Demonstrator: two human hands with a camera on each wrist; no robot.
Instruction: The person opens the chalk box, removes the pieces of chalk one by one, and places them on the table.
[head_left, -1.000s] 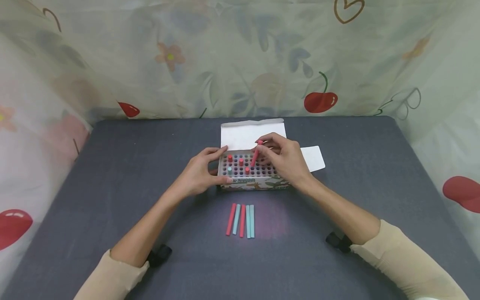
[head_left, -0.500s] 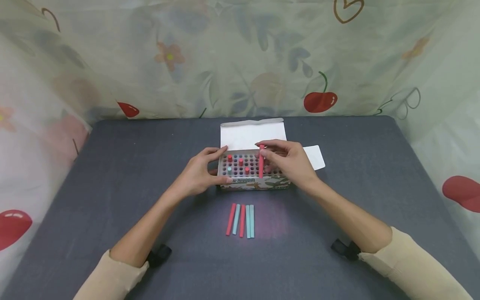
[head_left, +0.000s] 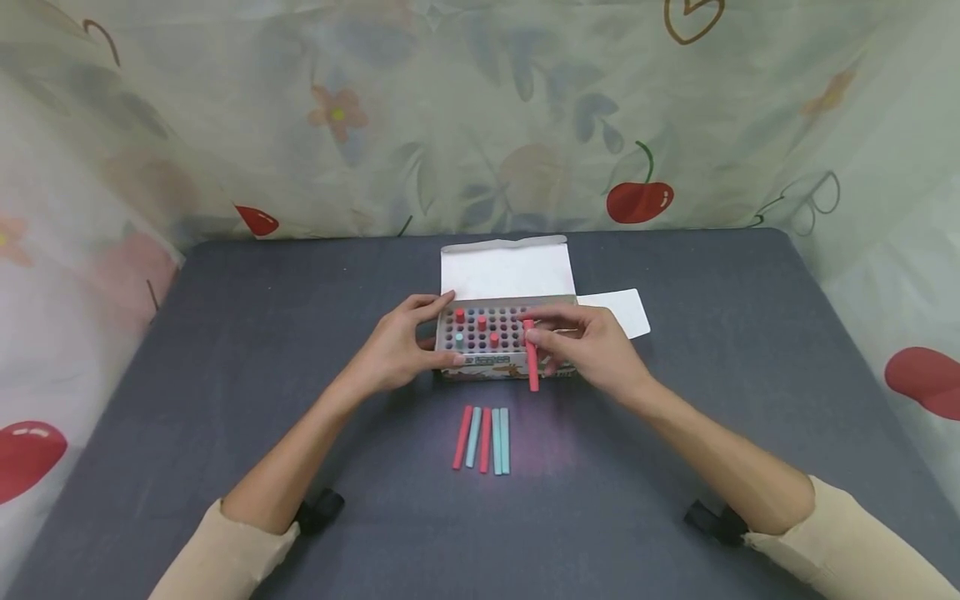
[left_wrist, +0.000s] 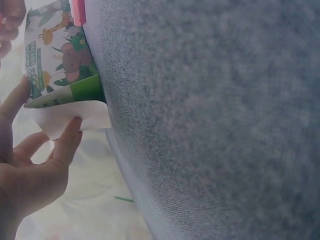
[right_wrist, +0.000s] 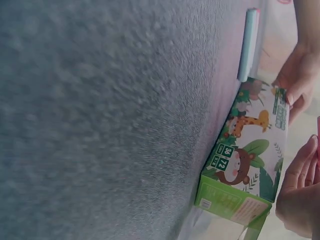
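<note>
An opened box (head_left: 491,367) with a grid of holes stands on the table; several red sticks and one light-blue stick poke up from its left half. The left hand (head_left: 401,346) grips the box's left end, thumb at the front and a finger at the back corner. Between thumb and fingers the right hand (head_left: 596,342) pinches a red stick (head_left: 532,362), held upright over the box's front edge. In the left wrist view the left hand (left_wrist: 42,165) touches the box (left_wrist: 65,60); the right wrist view shows the box's printed side (right_wrist: 255,145) and the right hand (right_wrist: 300,195).
In front of the box, red sticks (head_left: 485,442) and light-blue sticks (head_left: 505,442) lie side by side on the dark table (head_left: 300,292). The box's white lid (head_left: 506,271) stands open at the back, and a white flap (head_left: 626,312) extends right. A patterned curtain (head_left: 465,125) hangs behind.
The right hand has brought the pinched red stick from over the holes toward the box's front edge, moving rightward and nearer. The left hand and the sticks on the table look unmoved.
</note>
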